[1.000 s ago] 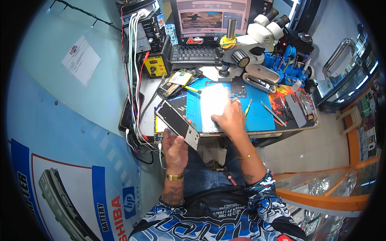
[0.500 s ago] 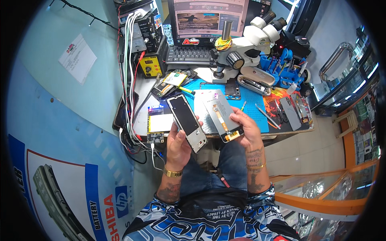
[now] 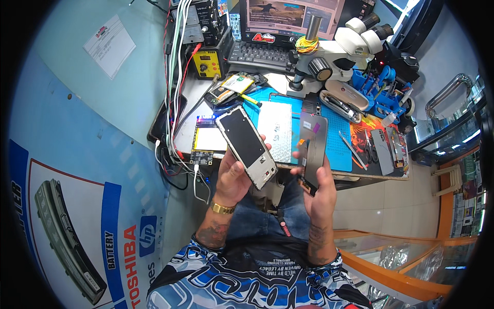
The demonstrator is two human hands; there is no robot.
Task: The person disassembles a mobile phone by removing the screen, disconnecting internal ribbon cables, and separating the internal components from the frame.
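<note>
My left hand [image 3: 231, 179] grips a phone frame [image 3: 248, 147], a silvery metal surround with a black panel in its middle, tilted over the front edge of the bench. To its right, my right hand [image 3: 320, 193] holds a phone screen [image 3: 313, 141] by its lower end, turned steeply so its dark face shows, with an orange flex cable [image 3: 302, 142] at its left side. The screen and the frame are apart. Behind them lies a blue work mat [image 3: 337, 139] with a silvery handwritten-on sheet [image 3: 275, 123].
A white microscope [image 3: 355, 44] stands behind the mat, beside a keyboard [image 3: 261, 55]. A yellow-fronted power supply [image 3: 209, 63] and hanging cables are at the left. A circuit board with a white cable [image 3: 202, 157] lies near the left edge. Tweezers [image 3: 353, 149], scissors and a blue tool holder [image 3: 383, 90] are at the right.
My right hand has rolled the screen from its flat grey back to a steep edge-on tilt. The frame stays in my left hand. My view has shifted slightly.
</note>
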